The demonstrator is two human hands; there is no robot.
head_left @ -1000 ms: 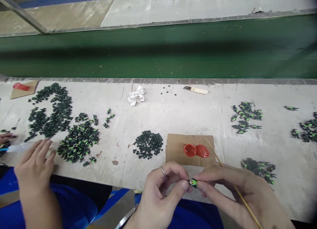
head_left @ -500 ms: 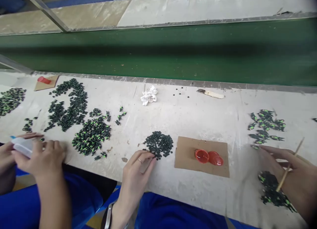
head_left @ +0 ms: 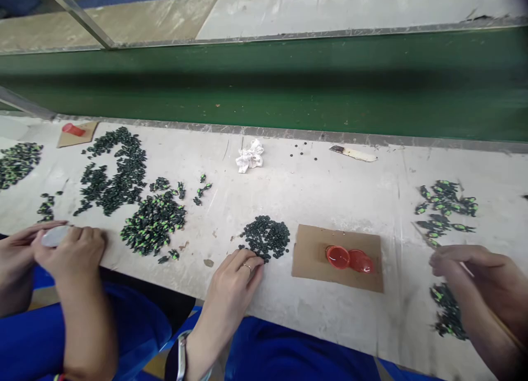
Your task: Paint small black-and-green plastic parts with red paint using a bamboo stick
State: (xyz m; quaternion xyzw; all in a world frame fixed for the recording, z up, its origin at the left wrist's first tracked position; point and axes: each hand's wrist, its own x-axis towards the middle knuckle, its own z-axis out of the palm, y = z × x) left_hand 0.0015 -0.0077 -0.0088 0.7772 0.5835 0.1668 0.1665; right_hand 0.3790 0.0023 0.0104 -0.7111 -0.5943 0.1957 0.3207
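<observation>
My left hand (head_left: 236, 282), with a ring on one finger, has its fingertips pressed together at the near edge of a pile of small black discs (head_left: 272, 235). Whatever lies between them is hidden. At the right, my right hand (head_left: 484, 293) is closed around a thin wooden stick (head_left: 421, 232), which points up and left past the fingertips. Small black-and-green pieces (head_left: 445, 197) lie just beyond that hand. Another cluster of black-and-green pieces (head_left: 447, 309) is partly covered by it. Between my hands, a red open cap and a red lid (head_left: 362, 261) rest on cardboard (head_left: 309, 260).
A worn knife (head_left: 355, 153) and crumpled white tissue (head_left: 249, 156) lie toward the green belt (head_left: 264, 100). On the left, a co-worker's hands (head_left: 78, 257) hold a whitish object beside heaps of black pieces (head_left: 124, 177) and black-and-green pieces (head_left: 154, 224).
My right hand has turned, swinging the stick from pointing down at the near cluster to pointing up and left. The black-and-green piece at its fingertips has left them. My left fingers have closed further.
</observation>
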